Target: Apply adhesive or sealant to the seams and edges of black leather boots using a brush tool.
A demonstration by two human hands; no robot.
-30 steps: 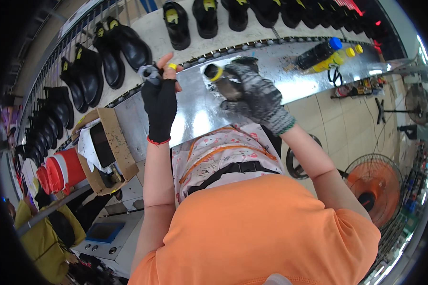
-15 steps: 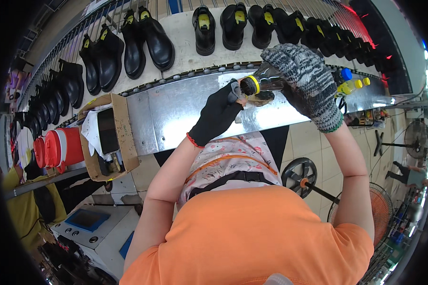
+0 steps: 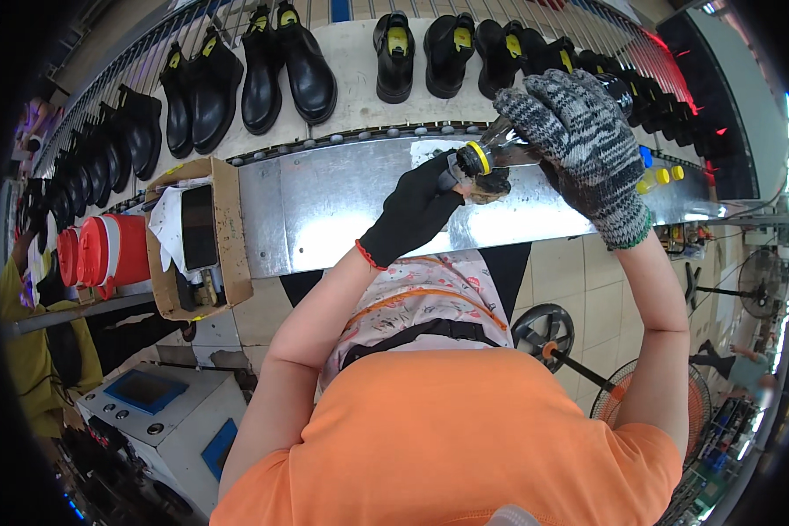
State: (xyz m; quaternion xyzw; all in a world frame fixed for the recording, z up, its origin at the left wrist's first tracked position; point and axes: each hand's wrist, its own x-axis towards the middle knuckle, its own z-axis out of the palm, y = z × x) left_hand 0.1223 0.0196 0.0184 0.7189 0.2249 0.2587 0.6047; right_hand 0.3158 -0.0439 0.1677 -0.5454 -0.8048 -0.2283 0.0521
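My right hand [image 3: 583,145], in a grey-and-white knit glove, is wrapped around a clear plastic bottle [image 3: 510,145] tipped nearly on its side. The bottle's dark mouth and yellow neck ring point left, towards my other hand. My left hand [image 3: 419,207], in a black glove with something grey at the fingertips, is closed at a brown-and-black stained wad [image 3: 491,187], just below the bottle neck. Whether the wad is cloth or sponge I cannot tell. Both hands are over a shiny metal ledge [image 3: 324,215].
Black ankle boots [image 3: 307,74] stand in a row along the conveyor behind the ledge. At left are a cardboard box [image 3: 232,237] holding a phone-like black slab [image 3: 199,228] and a red jug [image 3: 114,250]. Yellow-capped bottles [image 3: 653,180] stand at right; a floor fan [image 3: 688,394] is below.
The whole scene has shifted slightly right and down. My right hand has turned a little, and more of the bottle's dark far end shows. The stained wad is more visible below the neck.
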